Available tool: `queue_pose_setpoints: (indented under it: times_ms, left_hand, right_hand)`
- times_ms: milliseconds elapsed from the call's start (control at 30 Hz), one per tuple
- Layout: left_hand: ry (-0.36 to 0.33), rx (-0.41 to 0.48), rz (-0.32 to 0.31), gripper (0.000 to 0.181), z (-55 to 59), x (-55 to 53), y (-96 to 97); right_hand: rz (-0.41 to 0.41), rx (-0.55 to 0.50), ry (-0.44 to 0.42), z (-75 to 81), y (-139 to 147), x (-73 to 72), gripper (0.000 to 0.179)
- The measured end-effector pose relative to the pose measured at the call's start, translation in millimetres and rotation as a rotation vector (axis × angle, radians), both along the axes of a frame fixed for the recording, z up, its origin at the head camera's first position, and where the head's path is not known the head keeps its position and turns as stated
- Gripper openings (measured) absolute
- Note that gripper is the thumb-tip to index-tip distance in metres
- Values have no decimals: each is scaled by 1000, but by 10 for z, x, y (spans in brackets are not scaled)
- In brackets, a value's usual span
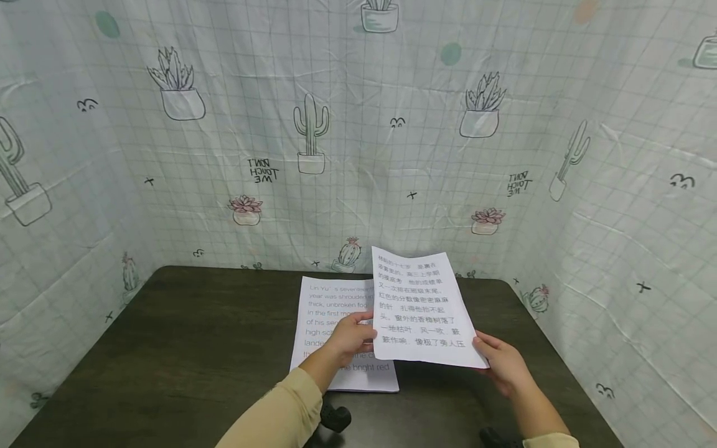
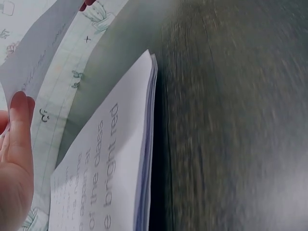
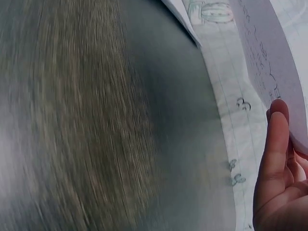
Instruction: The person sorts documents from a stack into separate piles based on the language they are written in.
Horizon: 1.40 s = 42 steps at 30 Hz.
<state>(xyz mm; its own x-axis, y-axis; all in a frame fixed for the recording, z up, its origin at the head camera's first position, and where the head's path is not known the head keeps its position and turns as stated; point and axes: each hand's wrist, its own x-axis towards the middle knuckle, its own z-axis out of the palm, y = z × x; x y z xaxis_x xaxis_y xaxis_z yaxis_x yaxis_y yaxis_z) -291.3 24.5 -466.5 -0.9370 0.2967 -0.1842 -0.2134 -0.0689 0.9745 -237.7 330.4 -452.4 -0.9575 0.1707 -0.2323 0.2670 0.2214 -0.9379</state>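
A sheet of paper (image 1: 420, 305) printed with Chinese text is held up, tilted, above the dark table. My left hand (image 1: 351, 339) pinches its left edge, thumb in front. At the lower right corner my right hand (image 1: 501, 361) pinches the same sheet. Beneath and to the left lies a stack of paper (image 1: 364, 381) with large English print on top, partly covered by the sheet and my left hand. The left wrist view shows the layered edge of this stack (image 2: 144, 144) below the left hand (image 2: 17, 159). In the right wrist view, fingers (image 3: 276, 130) press the sheet's back.
The dark wooden table (image 1: 185, 348) extends on both sides of the paper. A light curtain (image 1: 269, 124) with cactus drawings encloses the back and sides. A black object (image 1: 336, 418) shows under the left wrist, another black piece (image 1: 495, 437) by the right wrist.
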Motion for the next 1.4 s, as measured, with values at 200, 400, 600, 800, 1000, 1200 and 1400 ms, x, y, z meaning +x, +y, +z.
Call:
queue_pose_setpoints:
  times_ms: [200,400,600,800,1000,1200,1400]
  left_hand:
    - [21,29,-11,58,39,50,169]
    - [20,35,-8,57,54,107,326]
    - [18,-5,-11,57,54,155,490]
    - [-8,6,0,55,22,200,618]
    - [-21,-13,-6,54,-4,228,688]
    - [-44,-19,-15,56,-32,258,722]
    - [-65,-8,-15,54,-40,270,730]
  right_hand:
    - [2,-20,-8,-15,170,24,57]
    - [-17,-9,-28,-20,334,31,59]
    - [-31,15,-60,-32,516,35,61]
    - [-33,21,-64,-49,640,46,62]
    - [-47,-4,-73,-87,700,55,63]
    - [-59,4,-80,-131,727,65,62]
    - [-74,12,-89,-158,744,58,62]
